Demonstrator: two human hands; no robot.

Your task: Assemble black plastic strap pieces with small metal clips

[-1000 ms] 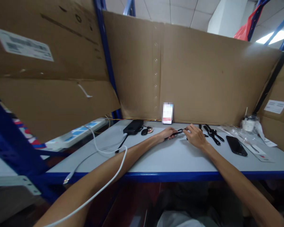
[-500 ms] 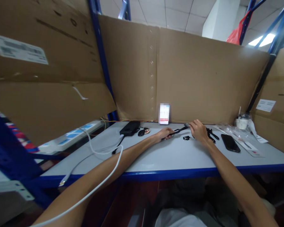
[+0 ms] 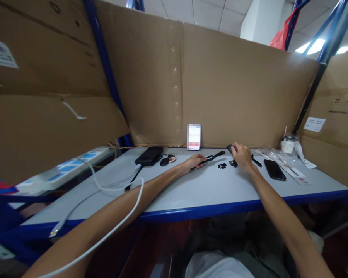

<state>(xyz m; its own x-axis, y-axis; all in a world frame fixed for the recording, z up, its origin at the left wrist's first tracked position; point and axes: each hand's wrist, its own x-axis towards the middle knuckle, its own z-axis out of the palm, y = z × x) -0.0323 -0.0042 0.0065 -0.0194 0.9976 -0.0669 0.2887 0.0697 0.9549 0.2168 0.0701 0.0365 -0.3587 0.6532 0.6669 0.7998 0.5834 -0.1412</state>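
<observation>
Now left hand (image 3: pixel 196 161) and right hand (image 3: pixel 241 155) are drawn further apart — slotted black strip (image 3: pixel 219 153) is gripped by left over bench (image 3: pixel 197 193), dark flat piece (image 3: pixel 229 148) held by right; strip's far end is exposed, so pieces are handled separately.

Left hand (image 3: pixel 195 161), right hand (image 3: pixel 242 155) bare. White cable (image 3: pixel 140 195) across left forearm (image 3: pixel 116 204). Pale cloth (image 3: pixel 220 266), dark cloth (image 3: pixel 262 260) below surface (image 3: pixel 185 195) front edge.

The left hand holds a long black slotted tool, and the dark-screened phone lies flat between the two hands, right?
Not quite: the head view shows the dark-screened phone lying flat to the right of the right hand, not between the hands. The left hand does hold a long black slotted tool.
</observation>
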